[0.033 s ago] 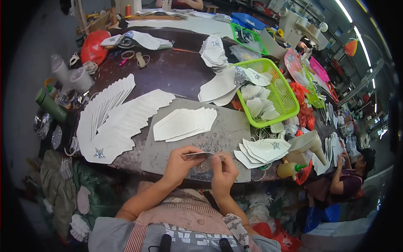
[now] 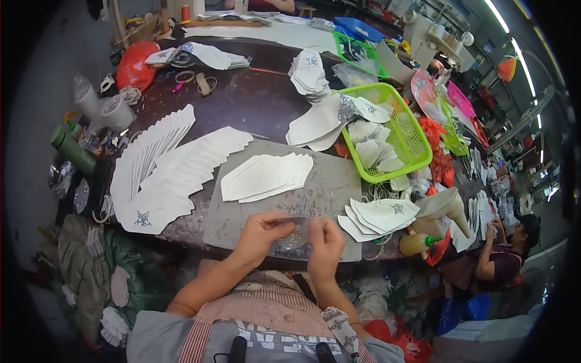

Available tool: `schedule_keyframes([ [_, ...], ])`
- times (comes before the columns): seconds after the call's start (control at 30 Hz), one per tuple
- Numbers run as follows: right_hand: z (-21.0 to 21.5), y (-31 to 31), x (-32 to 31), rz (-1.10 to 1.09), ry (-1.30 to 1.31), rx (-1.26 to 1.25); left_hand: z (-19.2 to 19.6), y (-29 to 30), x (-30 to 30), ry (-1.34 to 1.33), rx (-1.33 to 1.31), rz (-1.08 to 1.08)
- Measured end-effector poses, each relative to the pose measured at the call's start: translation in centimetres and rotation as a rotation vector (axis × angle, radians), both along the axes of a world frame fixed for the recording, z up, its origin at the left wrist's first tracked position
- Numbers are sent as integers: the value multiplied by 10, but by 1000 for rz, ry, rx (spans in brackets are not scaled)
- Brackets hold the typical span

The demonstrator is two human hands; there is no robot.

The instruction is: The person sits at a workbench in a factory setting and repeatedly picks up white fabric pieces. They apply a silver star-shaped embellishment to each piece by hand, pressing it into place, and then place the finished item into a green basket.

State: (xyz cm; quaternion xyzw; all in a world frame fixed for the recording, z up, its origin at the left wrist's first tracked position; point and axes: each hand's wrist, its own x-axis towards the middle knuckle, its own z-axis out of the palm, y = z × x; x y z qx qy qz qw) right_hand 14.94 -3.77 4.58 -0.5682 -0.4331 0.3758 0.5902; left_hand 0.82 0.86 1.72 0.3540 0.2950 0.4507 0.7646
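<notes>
Many pieces, dark table, strip lights

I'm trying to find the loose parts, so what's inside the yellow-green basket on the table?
The yellow-green basket holds loosely stacked white pieces; a star-marked piece lies at its upper-left rim. Bare mesh shows on the right. Anything beneath the pieces is covered.

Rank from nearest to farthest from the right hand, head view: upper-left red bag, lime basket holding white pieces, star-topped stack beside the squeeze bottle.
1. Star-topped stack: just right of the right hand.
2. Lime basket: farther, upper right.
3. Red bag: far upper left.
</notes>
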Motion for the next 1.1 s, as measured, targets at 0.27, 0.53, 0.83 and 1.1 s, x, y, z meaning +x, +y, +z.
schedule_keyframes([
  [0.27,-1,14,13,158,485,52,1,-10,5,-458,-286,-253],
  [0.53,-3,10,26,55,293,84,-3,-4,4,-207,-40,-304],
  [0.83,-49,-10,88,62,579,-229,-32,138,1,1141,1011,319],
  [1.1,-57,-23,74,-4,639,-172,-50,151,20,1247,1279,295],
])
